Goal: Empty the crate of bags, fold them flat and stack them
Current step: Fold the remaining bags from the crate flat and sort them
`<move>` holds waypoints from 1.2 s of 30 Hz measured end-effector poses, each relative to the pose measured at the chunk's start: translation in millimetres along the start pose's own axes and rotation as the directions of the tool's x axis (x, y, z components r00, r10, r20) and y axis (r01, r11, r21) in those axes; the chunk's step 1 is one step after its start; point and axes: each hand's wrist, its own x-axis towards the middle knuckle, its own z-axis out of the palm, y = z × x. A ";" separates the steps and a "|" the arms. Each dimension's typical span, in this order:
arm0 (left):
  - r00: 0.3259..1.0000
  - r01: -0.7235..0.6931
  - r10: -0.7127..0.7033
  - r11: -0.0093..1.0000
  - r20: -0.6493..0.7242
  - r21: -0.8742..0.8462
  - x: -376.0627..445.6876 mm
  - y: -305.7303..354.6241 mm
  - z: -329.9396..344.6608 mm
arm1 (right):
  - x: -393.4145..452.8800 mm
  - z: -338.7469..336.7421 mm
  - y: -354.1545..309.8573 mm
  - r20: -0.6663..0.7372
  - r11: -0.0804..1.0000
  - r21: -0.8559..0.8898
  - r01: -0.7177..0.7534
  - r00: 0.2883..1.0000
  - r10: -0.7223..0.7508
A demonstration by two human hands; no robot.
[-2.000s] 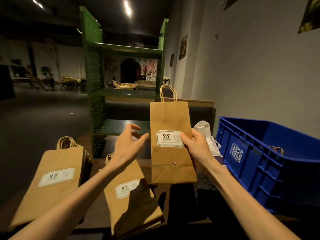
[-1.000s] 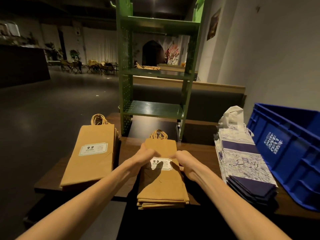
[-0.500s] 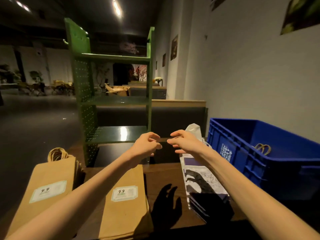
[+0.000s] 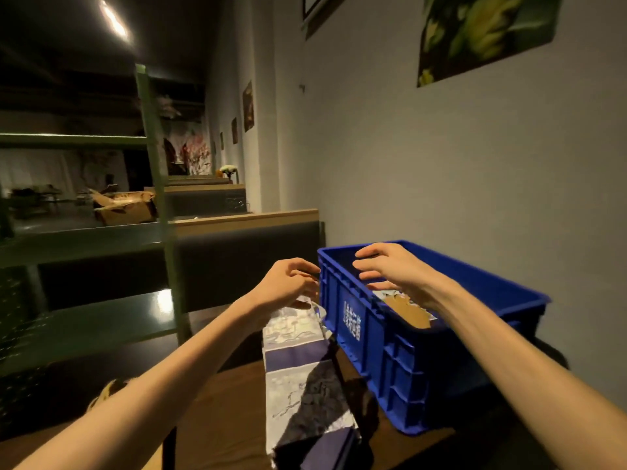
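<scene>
right hand (image 4: 393, 271) raised over the open top of the blue ribbed plastic crate (image 4: 407, 364), palm down, fingers spread and loosely curved, holding nothing, clear of the crate's rim. left hand (image 4: 288, 284) just outside the crate's near left corner, at rim height, fingers loosely curled, nothing visibly gripped; cannot tell whether fingertips touch the corner or the bag handle below.

inside the crate, under the right wrist, a brown kraft paper bag (image 4: 405, 308) lying against the near wall, with a scrap of white-and-blue printed paper (image 4: 388, 295) beside it. rest of the crate's interior in shadow, contents there not readable. white printed lettering on the crate's left outer wall.

crate standing on the dark brown wooden table (image 4: 230, 415), close to the grey wall (image 4: 441, 164). touching or just beside the crate's left wall, a flat stack of white and navy printed paper bags (image 4: 305, 385), running toward the near table edge, crossed by arm shadow. at the lower left, half hidden behind the left forearm, a twisted tan paper handle (image 4: 107, 391) of another bag.

beyond the table, a green metal shelving unit (image 4: 152, 157) with a torn cardboard box (image 4: 125, 205) on one shelf. framed pictures along the wall, a green leafy poster (image 4: 485, 32) overhead.
</scene>
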 end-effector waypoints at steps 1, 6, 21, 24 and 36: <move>1.000 -0.002 0.002 1.000 0.022 -0.004 10.1 1.1 8.5 | 4.2 -10.9 6.0 -0.019 1.000 0.003 -0.013 1.000 0.013; 0.995 -0.028 0.032 0.998 0.090 -0.049 61.8 2.7 47.5 | 30.2 -51.2 38.8 -0.097 0.997 -0.024 -0.077 0.993 0.074; 0.950 0.009 0.008 0.998 0.311 -0.055 228.9 -23.2 104.8 | 160.3 -94.7 132.0 -0.033 0.781 -0.302 -0.547 0.825 0.565; 0.921 0.063 -0.053 0.998 0.387 -0.014 242.8 -23.7 110.5 | 168.6 -93.0 148.5 -0.104 0.635 -0.382 -0.672 0.714 0.693; 0.884 0.297 -0.250 0.953 0.396 -0.060 260.6 -31.5 113.5 | 172.3 -51.3 207.2 -0.330 0.473 -0.211 -0.856 0.518 0.789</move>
